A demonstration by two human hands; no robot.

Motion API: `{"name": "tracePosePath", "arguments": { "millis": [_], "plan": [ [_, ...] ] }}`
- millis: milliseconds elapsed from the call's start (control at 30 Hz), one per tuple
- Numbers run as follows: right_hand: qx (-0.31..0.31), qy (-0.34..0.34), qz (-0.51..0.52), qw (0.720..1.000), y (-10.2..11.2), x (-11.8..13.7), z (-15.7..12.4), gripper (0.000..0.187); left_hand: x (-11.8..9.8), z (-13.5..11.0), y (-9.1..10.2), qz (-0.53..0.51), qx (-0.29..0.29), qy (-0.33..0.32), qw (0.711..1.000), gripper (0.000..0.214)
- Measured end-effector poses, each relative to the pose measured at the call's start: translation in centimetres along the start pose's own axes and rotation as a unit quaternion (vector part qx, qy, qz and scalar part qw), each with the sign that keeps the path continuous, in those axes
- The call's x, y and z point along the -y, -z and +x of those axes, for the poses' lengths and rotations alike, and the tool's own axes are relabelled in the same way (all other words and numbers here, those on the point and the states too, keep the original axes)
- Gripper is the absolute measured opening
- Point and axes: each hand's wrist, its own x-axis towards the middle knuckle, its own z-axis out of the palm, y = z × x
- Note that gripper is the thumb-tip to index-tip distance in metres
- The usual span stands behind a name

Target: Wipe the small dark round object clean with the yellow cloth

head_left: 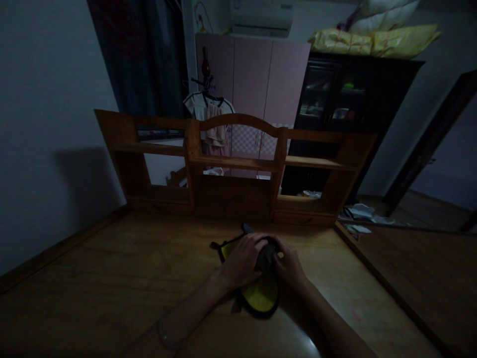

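On the wooden tabletop (122, 263) lies a yellow fabric item (261, 294) with black edging and dark tabs at its far end; its exact kind I cannot make out. A dark grey, soft-looking piece (265, 257) is bunched up above its middle. My left hand (244, 261) lies across the yellow item, its fingers curled over the grey piece from the left. From the right, my right hand (286, 261) pinches the edge of the same grey piece between thumb and fingers. Both hands hide much of the yellow item's middle.
A low wooden shelf unit (234, 161) with open compartments runs along the table's far edge. A raised wooden rim (387, 286) borders the right side, and a white wall (55, 139) stands at left. Beyond are a pink wardrobe (250, 74) and a black cabinet (357, 89).
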Motion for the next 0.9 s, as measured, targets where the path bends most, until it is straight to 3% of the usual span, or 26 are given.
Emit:
{"name": "tracePosePath", "arguments": {
  "millis": [300, 900],
  "plan": [
    [0.035, 0.012, 0.015, 0.999, 0.09, -0.15, -0.08, 0.048, -0.3, -0.05, 0.09, 0.001, -0.005, -0.025, 1.0, 0.065],
    [0.028, -0.004, 0.016, 0.999, -0.34, -0.66, -0.15, 0.05, -0.4, 0.1, 0.32, 0.0, -0.004, -0.012, 1.0, 0.072]
  ]
}}
